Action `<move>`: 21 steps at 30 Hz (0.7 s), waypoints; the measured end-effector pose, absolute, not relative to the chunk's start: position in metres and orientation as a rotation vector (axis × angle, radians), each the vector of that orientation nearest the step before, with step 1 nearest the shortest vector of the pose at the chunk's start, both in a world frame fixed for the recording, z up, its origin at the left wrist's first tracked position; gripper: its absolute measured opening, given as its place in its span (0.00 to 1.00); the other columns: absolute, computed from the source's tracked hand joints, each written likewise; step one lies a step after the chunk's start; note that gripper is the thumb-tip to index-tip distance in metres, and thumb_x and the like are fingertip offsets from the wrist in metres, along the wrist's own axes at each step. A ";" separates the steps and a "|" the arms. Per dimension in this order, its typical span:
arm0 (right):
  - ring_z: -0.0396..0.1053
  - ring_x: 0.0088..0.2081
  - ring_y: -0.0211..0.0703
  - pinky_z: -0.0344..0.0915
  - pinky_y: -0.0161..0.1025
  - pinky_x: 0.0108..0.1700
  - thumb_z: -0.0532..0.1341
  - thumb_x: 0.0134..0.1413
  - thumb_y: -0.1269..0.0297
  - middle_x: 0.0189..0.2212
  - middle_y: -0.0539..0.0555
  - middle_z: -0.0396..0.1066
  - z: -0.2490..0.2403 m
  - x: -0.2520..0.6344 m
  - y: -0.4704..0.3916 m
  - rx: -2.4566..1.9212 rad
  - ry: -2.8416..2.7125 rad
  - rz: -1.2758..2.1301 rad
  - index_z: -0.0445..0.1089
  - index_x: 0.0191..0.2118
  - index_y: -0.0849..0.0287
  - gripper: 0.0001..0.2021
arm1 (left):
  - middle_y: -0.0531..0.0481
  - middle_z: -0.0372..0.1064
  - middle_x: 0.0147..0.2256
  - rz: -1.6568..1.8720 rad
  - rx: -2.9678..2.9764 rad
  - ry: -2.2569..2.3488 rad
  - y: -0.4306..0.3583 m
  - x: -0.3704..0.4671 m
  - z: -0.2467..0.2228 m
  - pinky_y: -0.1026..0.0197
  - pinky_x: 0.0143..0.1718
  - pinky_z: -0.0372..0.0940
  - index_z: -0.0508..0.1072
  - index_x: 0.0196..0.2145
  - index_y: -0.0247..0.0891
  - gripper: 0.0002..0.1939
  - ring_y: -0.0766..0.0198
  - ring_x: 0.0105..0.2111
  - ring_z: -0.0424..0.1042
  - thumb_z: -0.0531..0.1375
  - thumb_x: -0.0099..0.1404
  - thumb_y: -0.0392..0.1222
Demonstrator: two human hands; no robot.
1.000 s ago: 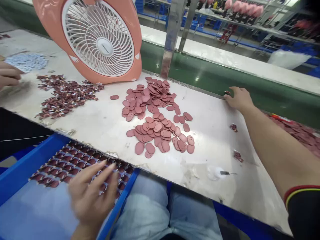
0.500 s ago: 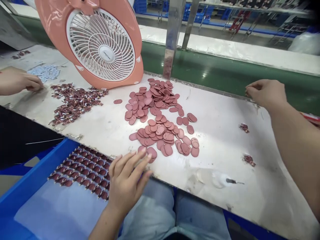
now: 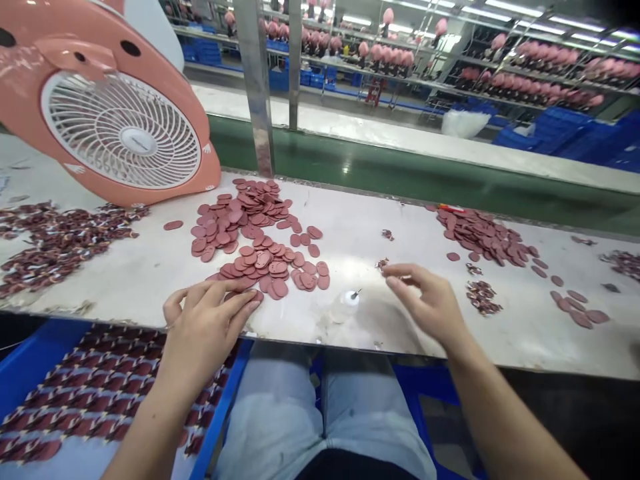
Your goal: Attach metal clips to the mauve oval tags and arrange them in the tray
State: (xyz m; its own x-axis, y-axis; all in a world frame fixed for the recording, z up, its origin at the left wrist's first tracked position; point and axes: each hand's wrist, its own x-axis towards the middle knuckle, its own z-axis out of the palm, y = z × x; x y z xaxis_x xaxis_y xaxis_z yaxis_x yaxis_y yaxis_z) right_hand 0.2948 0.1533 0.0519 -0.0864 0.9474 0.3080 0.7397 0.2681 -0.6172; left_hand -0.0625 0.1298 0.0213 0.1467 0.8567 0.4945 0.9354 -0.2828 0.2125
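Note:
My left hand [image 3: 207, 317] rests at the table's front edge, its fingertips on the reddish oval discs [image 3: 273, 267] at the near side of the pile. Its fingers are a little apart; whether a disc is pinched is hard to see. My right hand [image 3: 425, 300] hovers over the table with thumb and fingers apart, nothing between them. Just beyond its fingertips lies a small cluster of brown bow-like pieces [image 3: 383, 264], with another cluster [image 3: 387, 235] farther back. Between my hands is a small clear bottle [image 3: 349, 301] with a dark, thin tip.
An orange fan [image 3: 135, 140] stands at the back left beside a heap of bow pieces [image 3: 60, 240]. Below the edge, a blue bin [image 3: 223, 427] holds rows of assembled pieces. More discs [image 3: 485, 233] lie right. Metal posts [image 3: 257, 93] rise behind the table.
The view has swung right. My right hand has come down from the table's back right to the small clusters and opened. My left hand has settled on the near discs.

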 end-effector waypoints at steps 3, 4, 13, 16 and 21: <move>0.74 0.49 0.51 0.72 0.49 0.49 0.54 0.66 0.48 0.46 0.61 0.76 0.032 0.265 0.120 -1.422 -1.764 0.444 0.68 0.55 0.58 0.22 | 0.48 0.79 0.40 -0.885 -2.143 -1.766 0.129 -0.057 0.024 0.41 0.54 0.58 0.82 0.38 0.49 0.14 0.48 0.45 0.73 0.56 0.70 0.51; 0.73 0.50 0.53 0.71 0.51 0.50 0.57 0.64 0.46 0.48 0.61 0.75 0.026 0.256 0.114 -1.415 -1.747 0.466 0.66 0.57 0.58 0.25 | 0.47 0.79 0.39 -0.959 -2.072 -1.767 0.126 -0.053 0.026 0.41 0.54 0.59 0.82 0.38 0.48 0.12 0.48 0.44 0.73 0.58 0.69 0.49; 0.68 0.42 0.54 0.65 0.52 0.46 0.64 0.58 0.52 0.39 0.58 0.73 0.022 0.225 0.118 -1.328 -1.677 0.847 0.72 0.42 0.56 0.13 | 0.48 0.72 0.30 -2.620 -1.707 -2.521 0.061 0.016 0.043 0.59 0.29 0.68 0.77 0.30 0.42 0.15 0.61 0.29 0.70 0.59 0.68 0.53; 0.68 0.33 0.45 0.67 0.44 0.36 0.55 0.63 0.45 0.35 0.54 0.71 0.025 0.215 0.103 -1.157 -1.575 1.105 0.67 0.43 0.56 0.18 | 0.48 0.69 0.27 -2.743 -1.656 -2.607 0.052 0.028 0.042 0.60 0.26 0.66 0.76 0.26 0.42 0.17 0.62 0.26 0.66 0.60 0.66 0.54; 0.61 0.25 0.36 0.60 0.35 0.27 0.68 0.54 0.53 0.25 0.47 0.65 0.048 0.201 0.081 -1.036 -1.414 1.449 0.64 0.33 0.57 0.15 | 0.49 0.76 0.28 -2.289 -2.204 -2.538 0.042 0.029 0.049 0.61 0.27 0.71 0.80 0.31 0.44 0.13 0.60 0.27 0.74 0.59 0.67 0.51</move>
State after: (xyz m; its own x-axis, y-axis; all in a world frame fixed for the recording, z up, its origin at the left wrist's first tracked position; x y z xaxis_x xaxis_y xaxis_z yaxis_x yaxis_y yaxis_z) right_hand 0.2014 0.0807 0.0481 -0.3051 0.9523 -0.0035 -0.0198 -0.0101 -0.9998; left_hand 0.0289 0.0423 0.0489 -0.1314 0.9913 -0.0099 0.0922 0.0221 0.9955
